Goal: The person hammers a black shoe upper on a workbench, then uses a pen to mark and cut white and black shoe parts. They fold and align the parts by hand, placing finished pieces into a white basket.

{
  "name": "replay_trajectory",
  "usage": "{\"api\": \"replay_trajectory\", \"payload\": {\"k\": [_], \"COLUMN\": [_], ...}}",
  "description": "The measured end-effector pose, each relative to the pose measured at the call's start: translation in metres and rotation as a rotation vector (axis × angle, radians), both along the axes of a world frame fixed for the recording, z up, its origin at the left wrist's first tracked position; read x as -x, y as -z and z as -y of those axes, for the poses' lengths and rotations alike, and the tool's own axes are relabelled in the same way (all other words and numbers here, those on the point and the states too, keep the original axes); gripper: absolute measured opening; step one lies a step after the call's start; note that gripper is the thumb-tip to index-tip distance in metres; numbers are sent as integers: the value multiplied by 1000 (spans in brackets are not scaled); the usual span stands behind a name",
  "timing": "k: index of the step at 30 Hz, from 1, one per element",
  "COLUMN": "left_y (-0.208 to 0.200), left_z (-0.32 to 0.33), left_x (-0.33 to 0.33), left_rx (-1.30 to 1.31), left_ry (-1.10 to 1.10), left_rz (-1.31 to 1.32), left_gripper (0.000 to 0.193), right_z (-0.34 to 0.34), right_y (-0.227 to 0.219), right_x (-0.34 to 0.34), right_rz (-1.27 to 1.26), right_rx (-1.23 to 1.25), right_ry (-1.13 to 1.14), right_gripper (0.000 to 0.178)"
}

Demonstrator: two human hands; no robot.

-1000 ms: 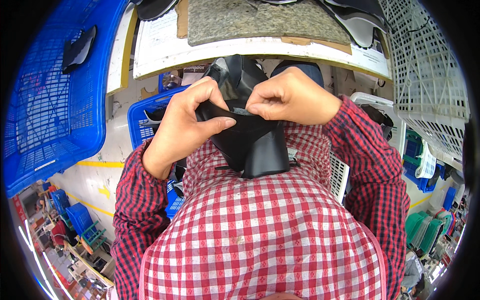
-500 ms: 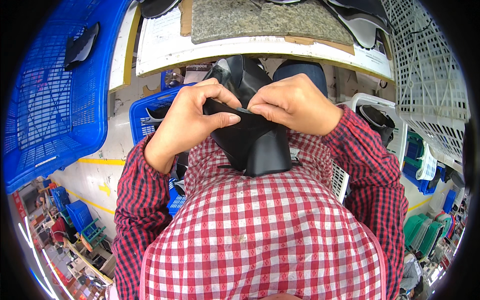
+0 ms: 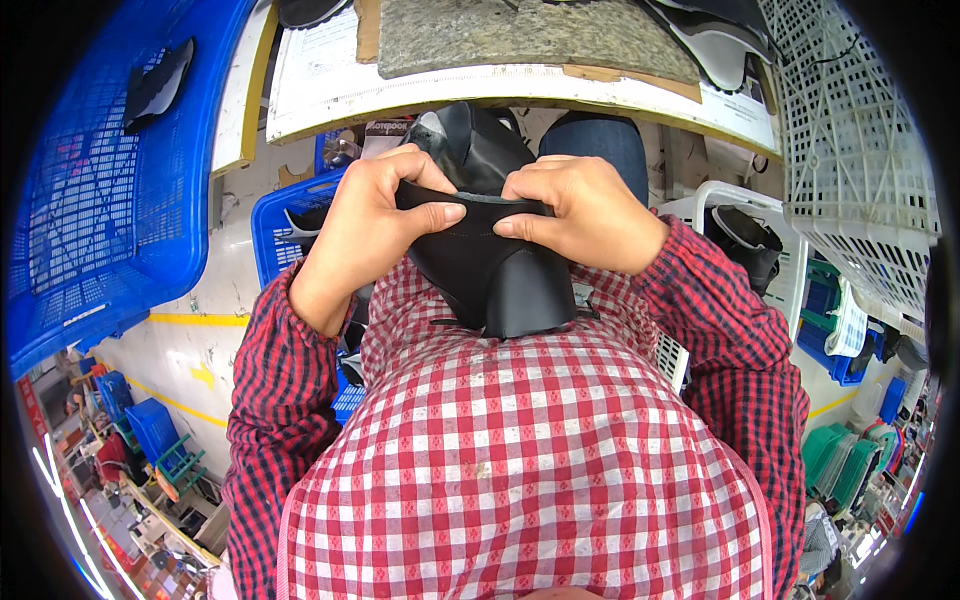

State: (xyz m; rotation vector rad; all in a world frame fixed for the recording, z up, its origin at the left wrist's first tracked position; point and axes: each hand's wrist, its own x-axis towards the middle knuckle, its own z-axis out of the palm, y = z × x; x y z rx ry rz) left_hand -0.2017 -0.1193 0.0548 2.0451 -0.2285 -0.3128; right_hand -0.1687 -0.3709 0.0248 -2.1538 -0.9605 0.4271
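A black leather shoe upper lies against my checked apron, its far part rising toward the table. My left hand pinches the left end of its folded upper edge, thumb on the near side and fingers behind. Further right on the same edge, my right hand grips with its thumb in front. Between the two hands a thin greyish strip shows along the edge. Shiny black panels stand beyond the fold and hang below it on the right.
Ahead is a white worktable with a stone slab and black-and-grey shoe parts. A large blue basket is at left, a smaller blue basket beside my left arm. White plastic crates stand at right.
My right hand has gone from a fingertip pinch at the edge to a wider hold, with its thumb in front. The edge between my hands now lies straighter, showing more of the greyish strip.
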Motion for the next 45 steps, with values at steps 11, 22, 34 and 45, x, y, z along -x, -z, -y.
{"api": "replay_trajectory", "payload": {"k": [11,22,34,45], "left_y": [23,27,-36,-87], "left_z": [-23,-51,-101,-66], "left_x": [2,13,-85,-100], "left_rx": [183,419,1002,388], "left_ry": [-28,-153,335,438], "left_rz": [7,273,315,508], "left_gripper": [32,18,57,47], "right_z": [-29,-35,-16,-20], "right_y": [12,-15,-54,-75], "right_x": [11,40,-45,-79], "right_rz": [148,468,-172,435], "right_rx": [30,0,-625,-505], "right_ry": [116,173,114,-95], "right_gripper": [28,36,58,42]}}
